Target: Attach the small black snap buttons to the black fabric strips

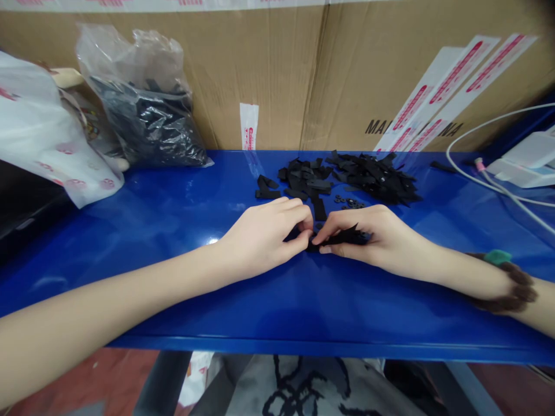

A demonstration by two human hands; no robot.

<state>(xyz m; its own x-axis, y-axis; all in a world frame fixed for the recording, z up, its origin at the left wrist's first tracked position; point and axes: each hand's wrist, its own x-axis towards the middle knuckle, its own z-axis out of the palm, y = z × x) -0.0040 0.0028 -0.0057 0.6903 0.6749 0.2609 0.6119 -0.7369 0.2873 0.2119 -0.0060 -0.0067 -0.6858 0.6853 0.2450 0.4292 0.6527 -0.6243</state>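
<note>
Both hands meet over the middle of the blue table (277,312). My left hand (271,234) is closed, its thumb and fingertips pinched at the left end of a black fabric strip (347,236). The fingers of my right hand (377,237) are wrapped round that same strip, which lies across the palm side. Whether a small part sits between the fingertips is hidden. Just beyond the hands lie a pile of black strips (306,179), a second, larger pile of black strips (377,176) and several small dark ring-shaped pieces (349,202).
A large cardboard box (269,63) closes off the table's back. At the back left stand a clear plastic bag of black material (151,115) and a white printed bag (47,127). A white cable (498,188) and a white plastic object (529,156) are at the right.
</note>
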